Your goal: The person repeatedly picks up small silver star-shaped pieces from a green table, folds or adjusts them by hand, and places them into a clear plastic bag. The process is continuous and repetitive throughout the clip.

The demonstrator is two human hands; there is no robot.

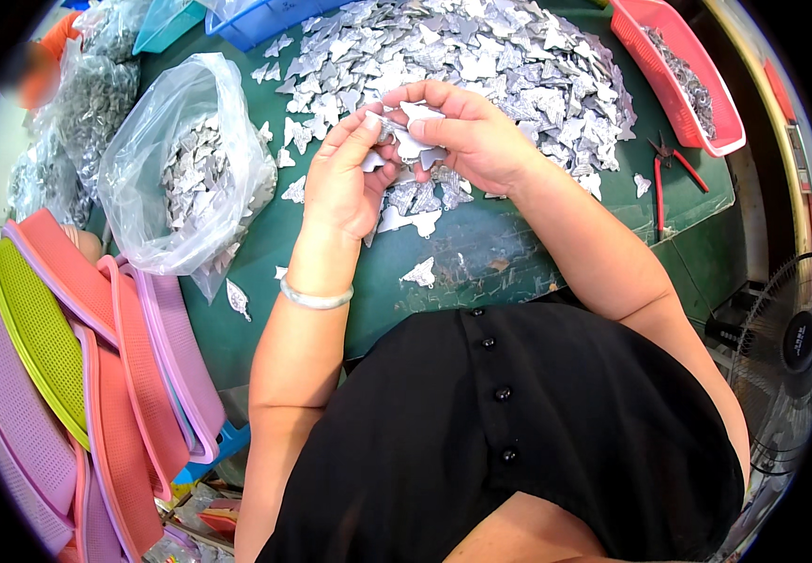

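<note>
My left hand (342,178), with a pale bangle (317,298) at its wrist, is closed with silvery metal pieces between its fingertips. My right hand (481,131) is closed on several flat silver butterfly-shaped metal charms (415,148), held up against the left fingers. Both hands meet over the near edge of a large heap of the same charms (462,56) on a green tabletop (490,253). Below the hands lie a few loose charms (418,272). The fingers partly hide the held pieces.
A clear plastic bag (129,202) of charms stands open at left. Stacked perforated baskets (134,413) crowd the left edge. Red-handled pliers (659,188) lie right, near a pink basket (727,139) of small metal parts. A fan (796,342) stands at far right.
</note>
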